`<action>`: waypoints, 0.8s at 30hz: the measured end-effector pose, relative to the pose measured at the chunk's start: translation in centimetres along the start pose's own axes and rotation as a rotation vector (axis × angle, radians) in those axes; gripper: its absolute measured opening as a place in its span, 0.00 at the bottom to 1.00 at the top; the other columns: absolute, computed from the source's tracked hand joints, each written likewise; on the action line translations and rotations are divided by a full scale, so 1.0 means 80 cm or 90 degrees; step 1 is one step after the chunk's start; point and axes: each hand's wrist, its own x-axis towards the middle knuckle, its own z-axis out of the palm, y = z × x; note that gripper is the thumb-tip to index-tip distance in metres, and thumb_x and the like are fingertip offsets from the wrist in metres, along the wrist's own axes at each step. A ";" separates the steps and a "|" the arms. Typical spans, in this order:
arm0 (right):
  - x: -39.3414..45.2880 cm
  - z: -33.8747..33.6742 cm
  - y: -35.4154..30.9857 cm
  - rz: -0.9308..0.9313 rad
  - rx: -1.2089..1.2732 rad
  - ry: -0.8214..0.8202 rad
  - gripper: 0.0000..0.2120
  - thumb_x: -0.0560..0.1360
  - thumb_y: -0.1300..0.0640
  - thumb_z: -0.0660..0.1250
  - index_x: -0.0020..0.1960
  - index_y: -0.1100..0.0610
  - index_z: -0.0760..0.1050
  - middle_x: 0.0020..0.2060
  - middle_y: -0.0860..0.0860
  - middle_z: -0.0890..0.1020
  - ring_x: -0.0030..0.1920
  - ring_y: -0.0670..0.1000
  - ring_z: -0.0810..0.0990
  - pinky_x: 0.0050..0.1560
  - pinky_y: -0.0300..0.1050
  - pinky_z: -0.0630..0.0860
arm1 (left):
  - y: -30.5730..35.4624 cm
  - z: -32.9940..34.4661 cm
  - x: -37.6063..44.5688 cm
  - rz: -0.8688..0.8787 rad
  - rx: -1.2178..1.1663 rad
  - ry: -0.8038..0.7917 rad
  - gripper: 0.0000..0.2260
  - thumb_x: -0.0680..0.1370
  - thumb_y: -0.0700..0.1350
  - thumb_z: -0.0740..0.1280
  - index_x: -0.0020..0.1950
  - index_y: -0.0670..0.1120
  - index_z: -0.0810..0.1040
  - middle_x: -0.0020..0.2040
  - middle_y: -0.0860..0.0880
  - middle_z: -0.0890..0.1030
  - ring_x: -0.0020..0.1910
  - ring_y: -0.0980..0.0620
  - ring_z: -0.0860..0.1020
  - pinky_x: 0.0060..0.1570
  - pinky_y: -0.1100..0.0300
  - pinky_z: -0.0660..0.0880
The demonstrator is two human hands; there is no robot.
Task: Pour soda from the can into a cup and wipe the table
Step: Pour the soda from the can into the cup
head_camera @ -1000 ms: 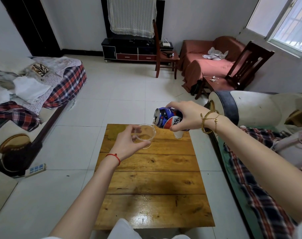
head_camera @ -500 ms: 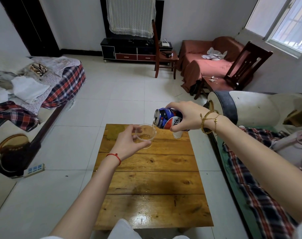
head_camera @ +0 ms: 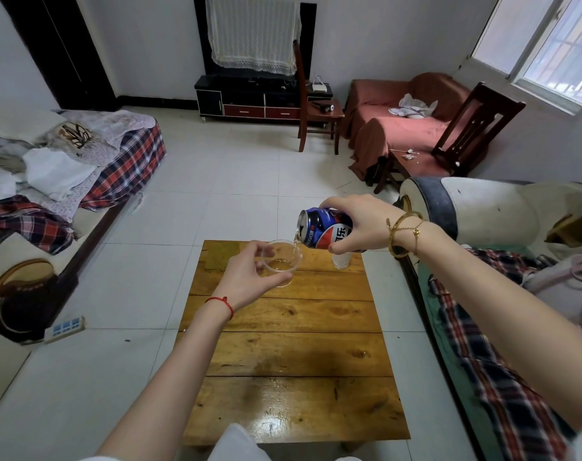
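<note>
Item: one blue soda can (head_camera: pixel 324 229), red-white-blue roundel on its side, with white characters of which we can read only one clearly, "乐", plus a small red-and-white mark near the rim that is too small to read. We hold it in the right hand (head_camera: pixel 361 224), fingers over the top and thumb under, clamped round the body. Its long axis lies nearly level, mouth end toward nine o'clock and tipped slightly down, base toward three o'clock hidden in the palm. A thin stream of soda runs from the mouth into a clear plastic cup (head_camera: pixel 282 262). We grip the cup in the left hand (head_camera: pixel 246 277), thumb and fingers curled round its wall; it stands roughly upright above the wooden table (head_camera: pixel 293 347), at about twelve o'clock of the tabletop, and holds a shallow layer of amber liquid. The can's mouth is just above the cup's rim on its three o'clock side. A second pale cup (head_camera: pixel 341 261) stands on the table at one o'clock, partly hidden under the right hand; we cannot tell its contents. The near planks show a wet sheen.
</note>
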 end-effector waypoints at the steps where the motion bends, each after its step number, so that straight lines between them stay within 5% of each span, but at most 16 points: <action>1: 0.000 0.000 0.001 -0.001 0.000 0.001 0.32 0.66 0.49 0.74 0.67 0.51 0.68 0.51 0.51 0.79 0.49 0.51 0.78 0.47 0.44 0.78 | 0.001 0.000 0.000 -0.001 0.000 0.000 0.29 0.68 0.53 0.78 0.65 0.49 0.72 0.62 0.53 0.77 0.60 0.52 0.78 0.57 0.62 0.75; 24: 0.000 -0.003 0.009 -0.001 -0.006 0.000 0.31 0.65 0.49 0.74 0.66 0.51 0.68 0.50 0.51 0.80 0.49 0.52 0.79 0.50 0.48 0.80 | 0.002 0.006 0.003 -0.003 0.017 -0.002 0.30 0.68 0.54 0.78 0.66 0.49 0.72 0.64 0.52 0.78 0.61 0.50 0.78 0.60 0.56 0.76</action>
